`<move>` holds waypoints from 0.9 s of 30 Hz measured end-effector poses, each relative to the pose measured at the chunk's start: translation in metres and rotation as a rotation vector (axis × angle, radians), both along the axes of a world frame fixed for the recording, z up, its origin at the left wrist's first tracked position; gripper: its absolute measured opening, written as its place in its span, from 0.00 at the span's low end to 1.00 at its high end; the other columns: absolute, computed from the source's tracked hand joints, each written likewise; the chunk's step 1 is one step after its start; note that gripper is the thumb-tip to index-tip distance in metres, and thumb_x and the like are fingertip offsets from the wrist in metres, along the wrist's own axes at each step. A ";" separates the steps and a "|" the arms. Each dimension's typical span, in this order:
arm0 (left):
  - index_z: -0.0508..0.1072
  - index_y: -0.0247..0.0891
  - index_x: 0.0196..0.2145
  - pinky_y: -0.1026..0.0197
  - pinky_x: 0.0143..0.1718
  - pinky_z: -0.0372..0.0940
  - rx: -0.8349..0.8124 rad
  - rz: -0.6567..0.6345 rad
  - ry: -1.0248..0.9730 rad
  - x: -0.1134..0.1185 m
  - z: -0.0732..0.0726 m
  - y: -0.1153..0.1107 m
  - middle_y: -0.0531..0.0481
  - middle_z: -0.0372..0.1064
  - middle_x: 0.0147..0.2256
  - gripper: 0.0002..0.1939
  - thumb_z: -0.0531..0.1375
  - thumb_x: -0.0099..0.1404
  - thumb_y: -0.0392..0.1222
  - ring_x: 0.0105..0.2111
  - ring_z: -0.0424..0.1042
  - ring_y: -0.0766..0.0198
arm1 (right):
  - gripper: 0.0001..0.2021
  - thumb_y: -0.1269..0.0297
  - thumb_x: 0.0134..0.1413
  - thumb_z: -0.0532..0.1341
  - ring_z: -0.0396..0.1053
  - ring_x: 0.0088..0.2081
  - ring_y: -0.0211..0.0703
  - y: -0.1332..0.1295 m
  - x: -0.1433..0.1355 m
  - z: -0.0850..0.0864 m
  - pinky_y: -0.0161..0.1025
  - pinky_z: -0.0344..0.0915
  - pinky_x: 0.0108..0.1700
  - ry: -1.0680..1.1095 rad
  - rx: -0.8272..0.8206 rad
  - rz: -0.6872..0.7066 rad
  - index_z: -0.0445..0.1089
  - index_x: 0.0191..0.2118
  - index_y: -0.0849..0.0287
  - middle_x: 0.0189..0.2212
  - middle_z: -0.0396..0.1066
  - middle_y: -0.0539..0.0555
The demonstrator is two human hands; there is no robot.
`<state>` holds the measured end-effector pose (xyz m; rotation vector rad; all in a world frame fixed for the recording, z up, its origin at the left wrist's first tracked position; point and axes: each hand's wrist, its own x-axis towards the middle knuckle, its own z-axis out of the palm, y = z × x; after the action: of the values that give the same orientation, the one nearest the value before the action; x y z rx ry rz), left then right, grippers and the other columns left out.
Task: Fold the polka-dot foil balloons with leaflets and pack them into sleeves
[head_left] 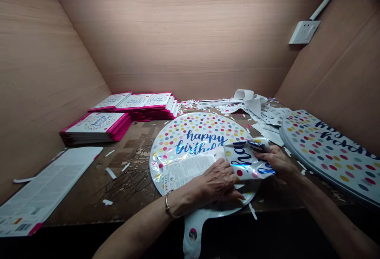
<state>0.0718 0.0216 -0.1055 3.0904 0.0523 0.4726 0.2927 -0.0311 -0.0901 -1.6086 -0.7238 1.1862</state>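
Observation:
A round white foil balloon [204,126] with coloured dots and blue "happy birthday" lettering lies flat in front of me, its tail [192,235] hanging over the table's front edge. Over its lower half, my left hand [219,179] is closed on a white printed card sleeve [187,170]; its fingertips are partly hidden. My right hand [274,160] pinches a folded foil balloon [245,160] with the same dots and lettering, thumb on top. That folded packet's left end lies against my left hand and close to the sleeve's right end.
Stacks of pink-edged birthday packs [97,126] stand at the back left. A flat printed card [53,187] lies at the left edge. Flat dotted balloons [332,148] are piled on the right. Paper strips [252,102] and scraps litter the back. Wooden panels enclose the table, with a socket [304,32] at right.

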 end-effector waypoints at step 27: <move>0.66 0.37 0.24 0.59 0.39 0.54 -0.041 -0.104 0.081 0.000 0.012 -0.009 0.50 0.64 0.26 0.14 0.53 0.65 0.45 0.29 0.59 0.65 | 0.13 0.56 0.42 0.62 0.67 0.33 0.47 0.016 -0.022 0.007 0.41 0.63 0.35 -0.626 0.142 0.145 0.71 0.31 0.61 0.27 0.71 0.54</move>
<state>0.0715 0.0127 -0.0935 3.0519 -0.0963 0.3381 0.2708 -0.0152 -0.0828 -1.8396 -1.3078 0.6948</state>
